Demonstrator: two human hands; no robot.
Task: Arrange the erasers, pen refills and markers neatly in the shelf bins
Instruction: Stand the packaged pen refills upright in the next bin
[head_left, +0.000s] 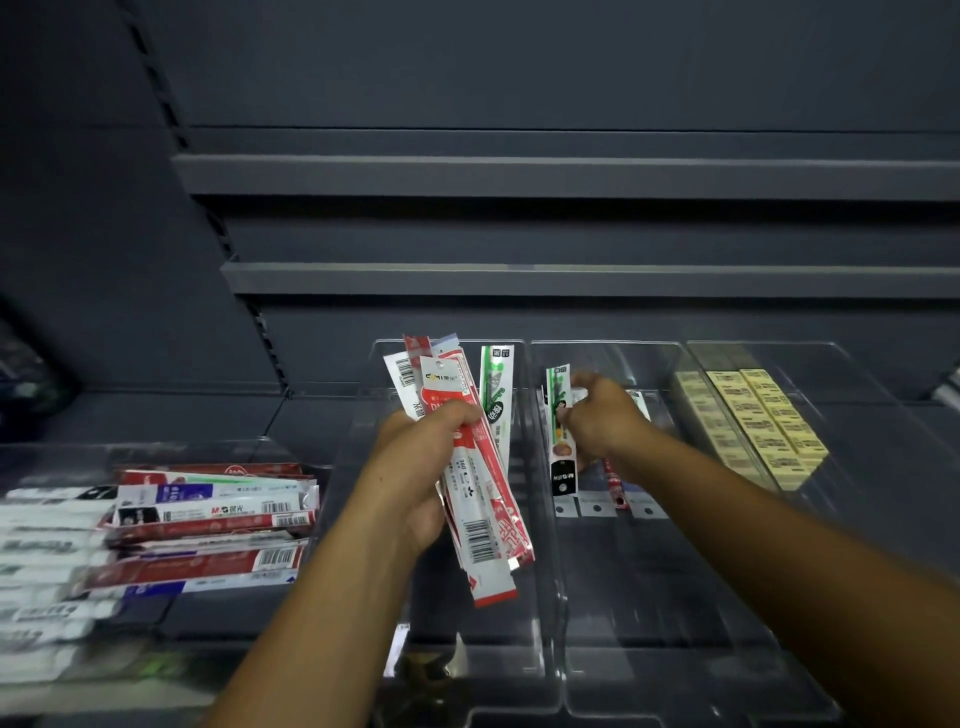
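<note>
My left hand (415, 457) grips a fanned bundle of red-and-white pen refill packets (478, 488) above the middle clear bin (524, 670). One green-and-white packet (496, 384) stands at the back of that bundle. My right hand (602, 415) pinches a single green-topped refill packet (561, 436) inside the neighbouring clear bin (675, 691), over a few packets lying flat there (618, 493). Yellow erasers (763, 426) lie in neat rows in the rightmost clear bin (857, 395).
A loose pile of refill packets (208, 514) fills the bin at the left, with white packets (41, 561) at its far left edge. Dark grey shelf ledges (571, 176) run across the wall above the bins.
</note>
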